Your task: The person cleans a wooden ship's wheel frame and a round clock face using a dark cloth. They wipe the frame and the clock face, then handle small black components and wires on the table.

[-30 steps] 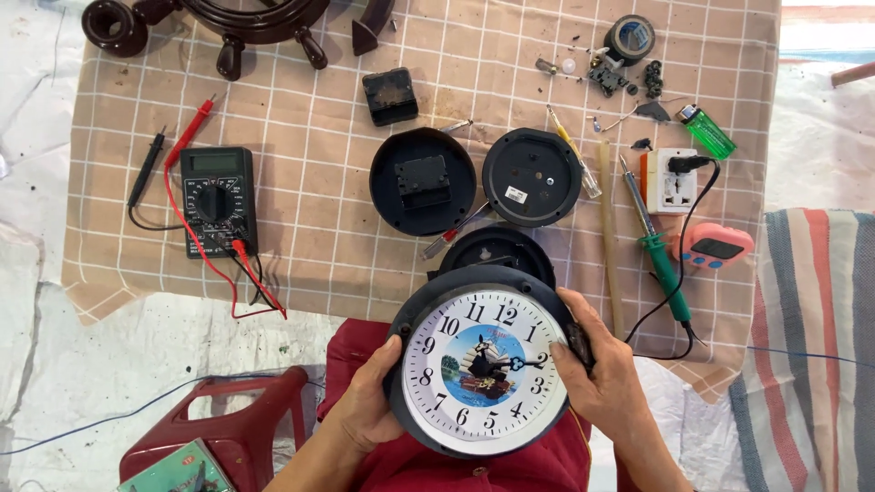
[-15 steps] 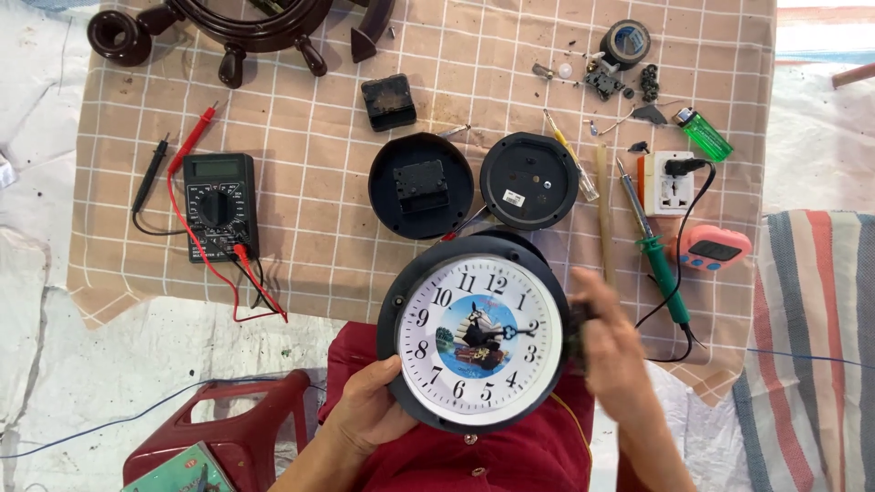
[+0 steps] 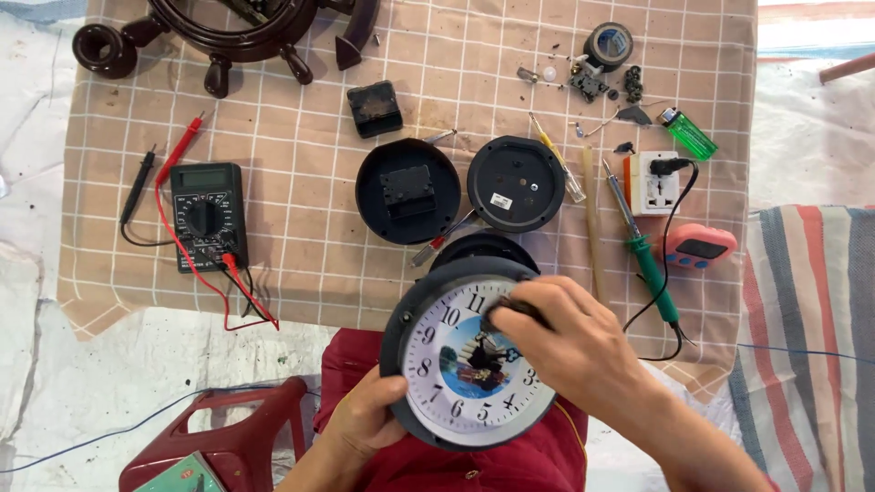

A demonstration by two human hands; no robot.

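The left hand [image 3: 365, 421] clamps the near-left rim of a round black wall clock [image 3: 469, 360] held over the lap, near the checked cloth [image 3: 301, 246]. The right hand [image 3: 570, 342] lies across its white dial, fingertips pinched together on a small dark piece.

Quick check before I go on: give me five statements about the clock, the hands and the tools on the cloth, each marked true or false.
1. The left hand holds the round wall clock at its lower left rim. True.
2. The right hand rests on the checked cloth, away from the clock. False: it lies across the clock face.
3. The multimeter lies left of the two black round cases. True.
4. The soldering iron has a red handle. False: the handle is green.
5. The green lighter lies near the cloth's upper right. True.
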